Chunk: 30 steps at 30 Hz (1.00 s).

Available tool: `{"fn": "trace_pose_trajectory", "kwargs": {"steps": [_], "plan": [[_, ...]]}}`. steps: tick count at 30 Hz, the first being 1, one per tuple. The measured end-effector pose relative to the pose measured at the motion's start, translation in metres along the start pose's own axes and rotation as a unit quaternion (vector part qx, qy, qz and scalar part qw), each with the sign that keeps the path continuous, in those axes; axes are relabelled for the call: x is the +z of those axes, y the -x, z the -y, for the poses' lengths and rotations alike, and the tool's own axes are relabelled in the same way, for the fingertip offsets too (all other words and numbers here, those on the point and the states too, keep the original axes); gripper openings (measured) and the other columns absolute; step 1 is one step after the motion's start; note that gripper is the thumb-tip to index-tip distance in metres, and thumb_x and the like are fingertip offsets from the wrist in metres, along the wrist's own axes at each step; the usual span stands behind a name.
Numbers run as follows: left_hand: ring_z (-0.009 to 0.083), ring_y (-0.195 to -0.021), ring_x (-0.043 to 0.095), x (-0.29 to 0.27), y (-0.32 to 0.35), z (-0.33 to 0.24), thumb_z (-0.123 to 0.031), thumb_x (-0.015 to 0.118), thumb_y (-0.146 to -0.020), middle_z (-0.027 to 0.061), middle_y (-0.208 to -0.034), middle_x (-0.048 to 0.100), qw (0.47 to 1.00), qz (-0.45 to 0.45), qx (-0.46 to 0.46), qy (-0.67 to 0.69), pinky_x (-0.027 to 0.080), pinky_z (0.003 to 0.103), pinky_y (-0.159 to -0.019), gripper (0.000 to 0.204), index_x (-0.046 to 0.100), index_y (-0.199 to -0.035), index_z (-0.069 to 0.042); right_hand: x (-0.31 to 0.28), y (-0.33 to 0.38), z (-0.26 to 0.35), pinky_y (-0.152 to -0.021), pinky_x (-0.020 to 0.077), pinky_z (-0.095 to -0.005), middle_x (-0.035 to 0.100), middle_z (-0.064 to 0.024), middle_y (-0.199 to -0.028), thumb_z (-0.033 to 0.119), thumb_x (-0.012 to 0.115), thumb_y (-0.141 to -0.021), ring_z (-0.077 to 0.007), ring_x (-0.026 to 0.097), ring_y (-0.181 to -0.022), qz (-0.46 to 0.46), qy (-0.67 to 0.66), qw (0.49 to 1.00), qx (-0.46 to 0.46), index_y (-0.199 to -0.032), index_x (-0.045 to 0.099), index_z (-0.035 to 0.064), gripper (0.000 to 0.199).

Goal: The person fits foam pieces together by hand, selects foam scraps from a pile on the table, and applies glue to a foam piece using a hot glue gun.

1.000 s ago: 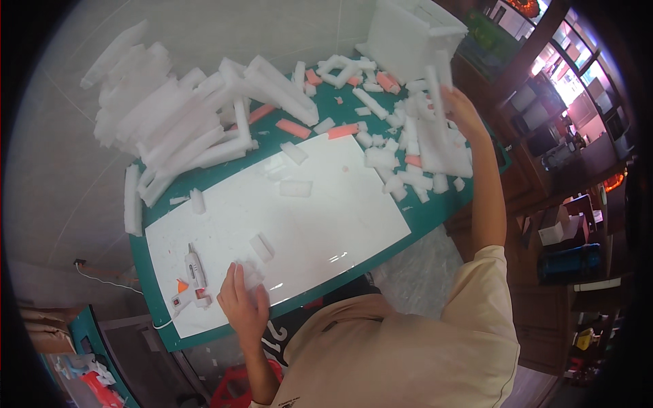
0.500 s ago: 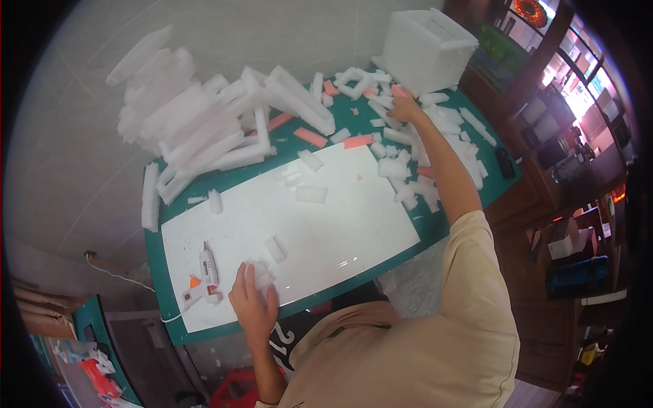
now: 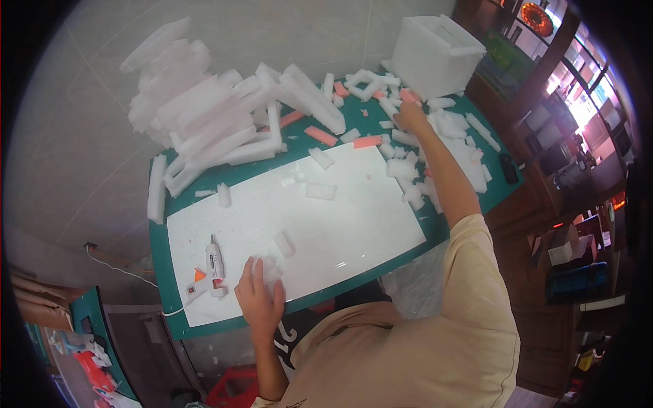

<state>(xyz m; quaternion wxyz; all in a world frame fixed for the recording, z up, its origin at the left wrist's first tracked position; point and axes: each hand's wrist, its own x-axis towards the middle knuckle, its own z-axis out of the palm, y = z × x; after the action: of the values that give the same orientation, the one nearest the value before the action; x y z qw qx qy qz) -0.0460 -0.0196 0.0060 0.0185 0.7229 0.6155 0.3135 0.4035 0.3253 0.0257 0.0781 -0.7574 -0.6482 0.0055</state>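
My left hand (image 3: pixel 261 299) rests at the near edge of a white board (image 3: pixel 360 228). Its fingers and thumb are around a pale foam piece (image 3: pixel 272 270), partly covered by the hand. A small white foam block (image 3: pixel 283 243) lies just beyond it, and a white glue gun (image 3: pixel 215 262) with an orange trigger lies to its left. My right arm stretches to the far right, where my right hand (image 3: pixel 411 118), fingers curled down, is among loose white foam pieces. A pink foam piece (image 3: pixel 409 96) lies just past its knuckles. The fingertips' contact is hidden.
A tall heap of white foam strips (image 3: pixel 204 109) stands at the back left of the green table (image 3: pixel 354 115). A white foam box (image 3: pixel 435 61) stands at the back right. Foam scraps (image 3: pixel 452 126) cover the right side near a black object (image 3: pixel 508 168). The glue gun's cord (image 3: pixel 175 313) crosses the left edge.
The whole view has shifted slightly, so the table appears a little further right. Both hands stay at nearly the same spots, and nothing has clearly been picked up or let go.
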Motion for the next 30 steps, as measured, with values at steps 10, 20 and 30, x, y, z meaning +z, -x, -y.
{"fn": "trace_pose_trajectory", "kwargs": {"steps": [10, 20, 30], "plan": [[0.0354, -0.117, 0.051, -0.001, 0.002, 0.000, -0.014, 0.067, -0.080, 0.0206, -0.137, 0.048, 1.000, 0.002, 0.001, 0.004, 0.039, 0.043, -0.092, 0.061, 0.046, -0.136, -0.004, 0.006, -0.020, -0.006, -0.085, 0.0503, -0.0392, 0.070, -0.0185, -0.097, 0.039, 0.068, -0.080, -0.0315, 0.066, -0.094, 0.025, 0.051, 0.998, -0.035, -0.097, 0.071, -0.0017, 0.044], [0.0362, -0.117, 0.051, 0.003, -0.001, 0.003, -0.015, 0.067, -0.080, 0.0206, -0.137, 0.048, 1.000, 0.008, 0.003, 0.014, 0.039, 0.043, -0.093, 0.061, 0.046, -0.137, -0.004, -0.021, -0.005, 0.000, -0.084, 0.0499, -0.0374, 0.070, -0.0172, -0.097, 0.035, 0.075, -0.069, -0.0287, 0.066, -0.092, 0.015, 0.016, 0.999, -0.032, -0.100, 0.071, -0.0014, 0.048], [0.0397, -0.122, 0.046, -0.010, -0.002, 0.006, -0.015, 0.072, -0.079, 0.0208, -0.137, 0.046, 0.997, -0.027, 0.015, 0.067, 0.036, 0.047, -0.101, 0.061, 0.049, -0.133, -0.002, -0.117, 0.146, 0.061, -0.077, 0.0484, -0.0254, 0.069, -0.0069, -0.090, 0.020, 0.073, -0.080, -0.0125, 0.062, -0.080, 0.223, -0.402, 0.872, -0.168, -0.107, 0.069, -0.0003, 0.035]]}}
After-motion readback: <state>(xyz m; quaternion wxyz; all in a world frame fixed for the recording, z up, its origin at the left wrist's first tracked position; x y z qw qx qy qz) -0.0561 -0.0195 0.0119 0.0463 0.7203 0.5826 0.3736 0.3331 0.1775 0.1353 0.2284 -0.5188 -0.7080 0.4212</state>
